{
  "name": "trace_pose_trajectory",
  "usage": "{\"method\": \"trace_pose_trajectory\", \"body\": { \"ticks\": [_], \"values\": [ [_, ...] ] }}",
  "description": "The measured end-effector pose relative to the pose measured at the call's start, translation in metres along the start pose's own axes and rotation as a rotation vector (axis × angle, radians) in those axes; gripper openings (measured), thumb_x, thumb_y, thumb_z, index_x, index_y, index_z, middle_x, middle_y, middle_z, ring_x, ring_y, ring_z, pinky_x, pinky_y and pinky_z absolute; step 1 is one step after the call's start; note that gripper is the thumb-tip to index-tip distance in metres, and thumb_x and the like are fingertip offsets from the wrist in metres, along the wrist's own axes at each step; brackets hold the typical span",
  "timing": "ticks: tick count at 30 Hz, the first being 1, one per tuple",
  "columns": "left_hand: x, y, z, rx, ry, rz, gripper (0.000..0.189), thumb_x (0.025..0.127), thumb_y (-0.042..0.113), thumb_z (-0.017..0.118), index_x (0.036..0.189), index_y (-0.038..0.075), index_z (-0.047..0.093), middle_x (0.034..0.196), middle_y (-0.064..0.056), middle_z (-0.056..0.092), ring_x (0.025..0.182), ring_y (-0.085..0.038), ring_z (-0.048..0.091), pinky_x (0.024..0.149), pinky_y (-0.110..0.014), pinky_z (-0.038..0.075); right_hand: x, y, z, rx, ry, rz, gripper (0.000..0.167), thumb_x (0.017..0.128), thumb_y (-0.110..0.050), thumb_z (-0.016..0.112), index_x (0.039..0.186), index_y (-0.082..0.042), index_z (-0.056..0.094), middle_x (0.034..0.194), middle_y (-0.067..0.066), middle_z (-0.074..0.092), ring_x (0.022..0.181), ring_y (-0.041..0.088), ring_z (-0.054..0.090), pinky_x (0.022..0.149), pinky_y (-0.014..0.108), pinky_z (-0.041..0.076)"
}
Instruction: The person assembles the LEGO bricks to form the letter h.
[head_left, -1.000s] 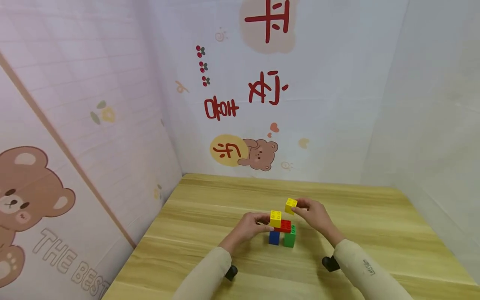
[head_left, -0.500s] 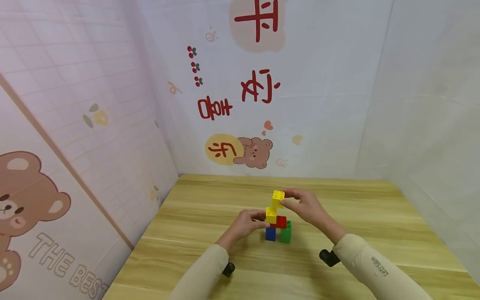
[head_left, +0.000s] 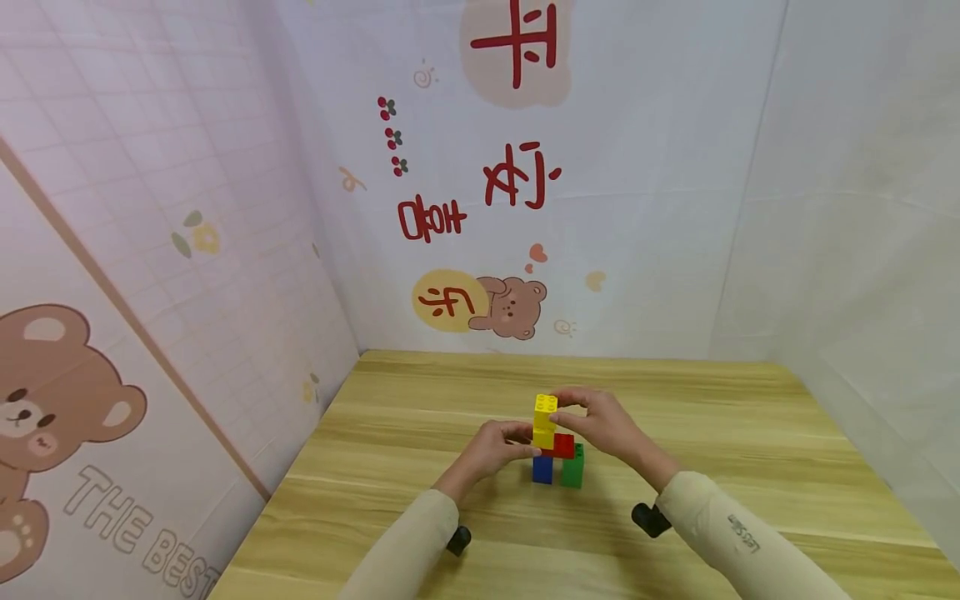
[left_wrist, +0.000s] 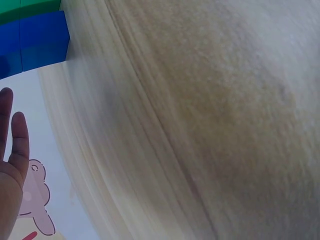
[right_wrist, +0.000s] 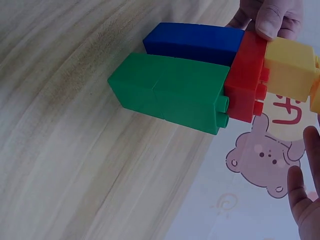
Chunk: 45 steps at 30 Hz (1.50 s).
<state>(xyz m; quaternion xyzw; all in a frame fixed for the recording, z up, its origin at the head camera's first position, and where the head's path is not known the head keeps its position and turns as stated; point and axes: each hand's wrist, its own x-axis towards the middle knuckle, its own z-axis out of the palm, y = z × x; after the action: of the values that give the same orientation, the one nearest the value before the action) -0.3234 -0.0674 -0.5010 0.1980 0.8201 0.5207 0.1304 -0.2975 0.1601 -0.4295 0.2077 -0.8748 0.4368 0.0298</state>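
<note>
A small toy brick structure stands on the table. Two columns, one blue and one green, carry a red brick laid across them. Over the blue side sits a lower yellow brick. My left hand pinches the structure there, its thumb over the seam between red and yellow. With thumb and fingers my right hand grips an upper yellow brick, which is right at the top of the lower one. The right wrist view cuts that upper brick off at its edge.
The wood-grain table is backed by a white printed cloth with bears and red characters. Black wrist pieces show below both sleeves, close over the tabletop. The green column's near studs are bare.
My right hand has carried the upper yellow brick left, then down onto the lower yellow brick. The left hand keeps its place at the structure. The head view has shifted slightly.
</note>
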Motion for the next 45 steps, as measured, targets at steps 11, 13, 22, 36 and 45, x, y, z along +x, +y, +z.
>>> {"method": "trace_pose_trajectory", "body": {
  "ticks": [11, 13, 22, 36, 45],
  "values": [
    [0.000, -0.002, 0.002, -0.013, -0.005, 0.015, 0.024, 0.090, 0.022, 0.075, 0.114, 0.022, 0.075, 0.104, 0.010, 0.071, 0.097, -0.012, 0.062, 0.090, -0.037, 0.051, 0.002, 0.003, 0.002, -0.050, -0.046, -0.019, 0.037, 0.093, -0.029, 0.072, 0.125, -0.011, 0.069, 0.116, 0.005, 0.069, 0.113, 0.032, 0.061, 0.093, 0.056, 0.049],
    [0.001, -0.002, 0.001, -0.004, -0.005, 0.021, 0.024, 0.090, 0.023, 0.075, 0.114, 0.023, 0.074, 0.105, 0.011, 0.071, 0.097, -0.011, 0.062, 0.091, -0.037, 0.051, 0.003, 0.004, 0.002, -0.061, -0.046, -0.027, 0.036, 0.093, -0.029, 0.072, 0.124, -0.012, 0.069, 0.115, 0.004, 0.069, 0.112, 0.031, 0.061, 0.093, 0.056, 0.049],
    [-0.001, -0.004, 0.000, 0.012, 0.003, 0.017, 0.026, 0.090, 0.027, 0.075, 0.115, 0.022, 0.074, 0.106, 0.010, 0.070, 0.098, -0.011, 0.063, 0.092, -0.038, 0.051, 0.000, 0.006, 0.006, -0.026, -0.038, 0.031, 0.042, 0.092, -0.034, 0.072, 0.127, -0.012, 0.067, 0.118, 0.005, 0.069, 0.113, 0.030, 0.061, 0.094, 0.057, 0.048],
    [-0.001, -0.006, 0.003, 0.001, 0.022, 0.019, 0.030, 0.089, 0.029, 0.076, 0.117, 0.020, 0.073, 0.108, 0.008, 0.070, 0.097, -0.011, 0.063, 0.089, -0.037, 0.052, -0.038, 0.059, 0.014, 0.043, 0.016, 0.191, 0.057, 0.090, -0.040, 0.073, 0.139, -0.014, 0.059, 0.130, 0.010, 0.064, 0.120, 0.032, 0.057, 0.100, 0.062, 0.040],
    [-0.005, -0.010, 0.010, -0.062, 0.044, -0.010, 0.038, 0.089, 0.028, 0.076, 0.125, 0.020, 0.070, 0.112, 0.007, 0.070, 0.101, -0.017, 0.063, 0.090, -0.036, 0.052, -0.052, 0.077, 0.030, 0.059, 0.058, 0.221, 0.048, 0.088, -0.032, 0.076, 0.130, -0.011, 0.066, 0.120, 0.007, 0.068, 0.111, 0.028, 0.063, 0.097, 0.058, 0.044]
  ]
}}
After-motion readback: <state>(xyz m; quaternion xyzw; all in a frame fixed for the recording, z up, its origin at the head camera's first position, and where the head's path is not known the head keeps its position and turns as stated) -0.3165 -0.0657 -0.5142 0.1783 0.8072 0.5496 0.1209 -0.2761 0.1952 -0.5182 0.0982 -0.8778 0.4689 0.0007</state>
